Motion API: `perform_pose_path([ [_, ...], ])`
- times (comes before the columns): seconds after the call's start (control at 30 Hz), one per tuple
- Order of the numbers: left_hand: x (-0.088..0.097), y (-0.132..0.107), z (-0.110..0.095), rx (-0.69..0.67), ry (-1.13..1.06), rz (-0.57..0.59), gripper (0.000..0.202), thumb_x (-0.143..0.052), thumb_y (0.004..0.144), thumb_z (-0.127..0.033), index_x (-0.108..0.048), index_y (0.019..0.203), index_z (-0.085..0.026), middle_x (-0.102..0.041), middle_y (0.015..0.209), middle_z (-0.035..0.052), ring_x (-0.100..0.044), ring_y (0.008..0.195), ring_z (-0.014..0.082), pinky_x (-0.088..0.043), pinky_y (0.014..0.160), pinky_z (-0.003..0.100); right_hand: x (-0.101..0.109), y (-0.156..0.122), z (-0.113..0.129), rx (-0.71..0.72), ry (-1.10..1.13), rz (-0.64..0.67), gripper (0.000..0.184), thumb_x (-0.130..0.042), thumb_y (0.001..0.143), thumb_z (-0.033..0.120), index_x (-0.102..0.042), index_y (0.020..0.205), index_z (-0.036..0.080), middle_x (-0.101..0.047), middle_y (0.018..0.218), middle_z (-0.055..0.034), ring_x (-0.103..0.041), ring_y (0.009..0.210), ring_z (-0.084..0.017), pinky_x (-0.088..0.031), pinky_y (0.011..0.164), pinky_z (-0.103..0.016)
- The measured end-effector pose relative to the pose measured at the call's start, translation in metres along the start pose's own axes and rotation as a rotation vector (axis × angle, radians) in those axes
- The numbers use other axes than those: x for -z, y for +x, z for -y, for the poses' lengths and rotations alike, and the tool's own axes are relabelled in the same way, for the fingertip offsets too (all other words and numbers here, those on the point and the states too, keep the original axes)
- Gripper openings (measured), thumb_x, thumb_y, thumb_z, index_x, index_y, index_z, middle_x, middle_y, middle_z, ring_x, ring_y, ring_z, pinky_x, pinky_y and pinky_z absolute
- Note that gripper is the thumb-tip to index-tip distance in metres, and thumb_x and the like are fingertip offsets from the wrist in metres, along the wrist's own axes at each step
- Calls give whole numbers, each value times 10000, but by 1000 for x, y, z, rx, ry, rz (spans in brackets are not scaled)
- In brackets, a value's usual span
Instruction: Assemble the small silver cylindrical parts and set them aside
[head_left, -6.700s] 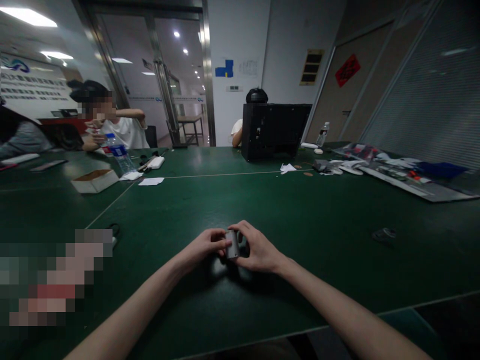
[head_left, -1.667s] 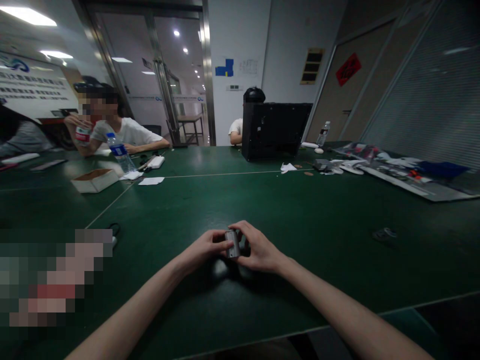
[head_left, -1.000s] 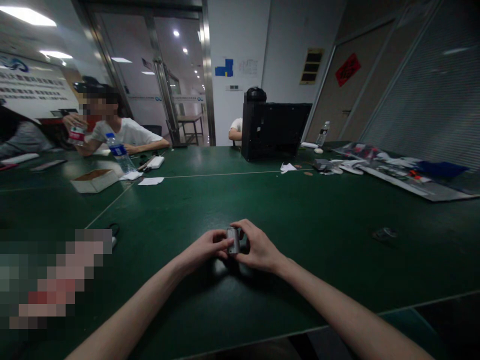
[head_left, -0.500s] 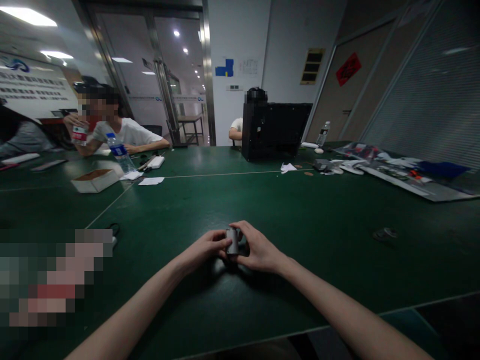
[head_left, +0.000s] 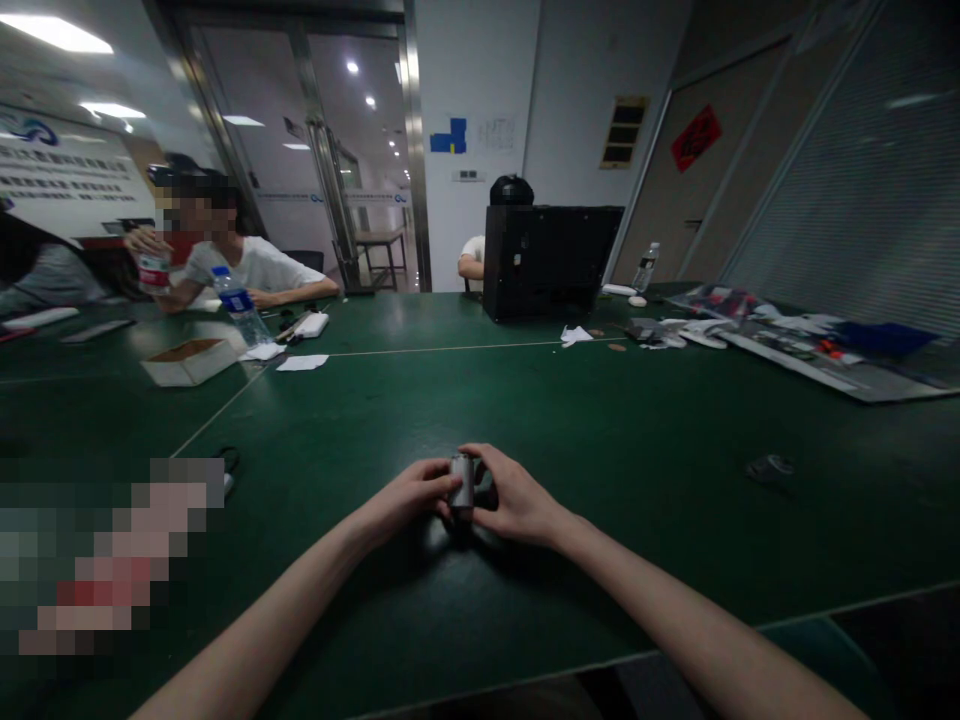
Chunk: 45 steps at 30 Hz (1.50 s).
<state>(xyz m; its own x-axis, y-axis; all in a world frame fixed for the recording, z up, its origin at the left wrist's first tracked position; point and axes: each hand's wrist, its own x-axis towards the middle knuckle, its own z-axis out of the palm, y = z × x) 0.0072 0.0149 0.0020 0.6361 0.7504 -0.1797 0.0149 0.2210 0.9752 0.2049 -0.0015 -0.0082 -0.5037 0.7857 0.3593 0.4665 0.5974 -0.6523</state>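
Note:
A small silver-grey metal cylinder (head_left: 463, 484) stands upright between my two hands, just above or on the green table (head_left: 420, 620); I cannot tell if its base touches. My left hand (head_left: 420, 487) grips its left side, with the thumb lying across the front. From the right, my right hand (head_left: 514, 495) pinches it, index finger at the top end and thumb at the bottom. The fingers behind the cylinder are partly hidden. Its exact kind cannot be made out.
On the right lies a small dark object (head_left: 770, 468). A black box-like case (head_left: 551, 262) stands at the back. Farther left are an open carton (head_left: 190, 363), a water bottle (head_left: 241, 307) and a seated person (head_left: 262, 268). A cluttered board (head_left: 847, 375) lies back right.
Both hands and the cylinder stay almost in place. At the back left, the drink held in a person's hand has shifted slightly.

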Motion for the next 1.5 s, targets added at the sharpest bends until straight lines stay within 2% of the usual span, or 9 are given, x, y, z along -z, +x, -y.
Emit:
perform_pose_path([
  [0.3,-1,0,0,11,43,1,365,-619,818,-453,-626,987,-129,-579,860,32,-496,706,106,-399,644,209,2,0,3,10,15,7,658,-700,697,270,-407,1280,189,-523,1189,-90,-543,1007,-198,-461,870,-344],
  [0.53,-2,0,2,35,80,-16,402,-625,803,-470,-620,1009,-124,-610,931,67,-534,750,137,-403,666,236,3,-1,5,3,21,18,640,-708,693,277,-426,1262,194,-540,1168,-88,-562,978,-200,-474,841,-340],
  [0.73,-3,-1,0,52,87,-16,387,-626,809,-446,-610,1028,-127,-601,939,60,-538,760,133,-416,663,233,1,0,3,-24,26,31,652,-726,671,268,-434,1249,185,-565,1138,-92,-577,968,-202,-468,846,-348],
  [0.97,0,0,5,41,81,-98,451,-688,760,-413,-553,1101,-152,-586,1029,68,-554,859,163,-431,706,254,-2,0,1,-22,-3,-8,635,-714,668,249,-426,1230,187,-551,1142,-87,-570,943,-191,-474,820,-331],
  [1.2,0,-1,3,23,87,-79,413,-710,741,-390,-571,1050,-153,-597,1021,54,-556,920,184,-435,765,277,1,-1,5,-20,-20,-27,574,-681,711,263,-419,1217,199,-533,1132,-84,-563,898,-177,-483,786,-323],
  [1.5,1,-2,0,-15,81,-69,411,-696,758,-399,-597,1065,-144,-618,1062,93,-564,963,216,-431,782,279,2,1,6,2,-4,-23,621,-713,692,269,-422,1238,213,-510,1147,-83,-545,930,-187,-480,791,-329],
])
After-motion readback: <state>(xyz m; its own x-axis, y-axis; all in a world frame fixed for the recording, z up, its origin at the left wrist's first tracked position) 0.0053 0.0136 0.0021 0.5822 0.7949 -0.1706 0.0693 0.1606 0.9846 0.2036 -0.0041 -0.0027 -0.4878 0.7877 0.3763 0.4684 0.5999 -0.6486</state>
